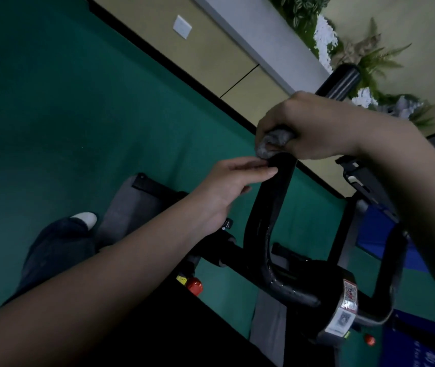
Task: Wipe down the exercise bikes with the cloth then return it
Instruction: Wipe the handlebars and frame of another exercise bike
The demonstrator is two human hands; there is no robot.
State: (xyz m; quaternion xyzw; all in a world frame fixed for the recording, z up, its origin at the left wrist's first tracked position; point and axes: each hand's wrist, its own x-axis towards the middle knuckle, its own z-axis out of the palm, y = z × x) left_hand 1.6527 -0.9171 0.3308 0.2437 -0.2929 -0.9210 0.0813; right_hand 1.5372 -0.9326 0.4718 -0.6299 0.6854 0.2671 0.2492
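Nearest the camera: two bare forearms reach fwd over a black exercise bike (pixel 303 284) w/ grey frame parts, a red round knob (pixel 194 286) and a QR-code sticker (pixel 350 294) on its stem. The black padded U-shaped handlebar (pixel 269 207) rises from the stem; its left prong runs long-axis up the view, tip pointing away from the person toward the wall. Left hand (pixel 227 186): fingers straight and loose, not gripping, fingertips touching the prong's left side just below the tip. Right hand (pixel 301 128): clenched over the prong tip, gripping a small crumpled grey cloth (pixel 273 143). Cloth bunched into a lump, no clear long axis; it sits on the prong tip, under the right palm, just above the left fingertips. Beyond: green carpet floor (pixel 78 102), black skirting, beige wall panels w/ a white socket plate (pixel 182 27), artificial plants (pixel 348 49) upper right.
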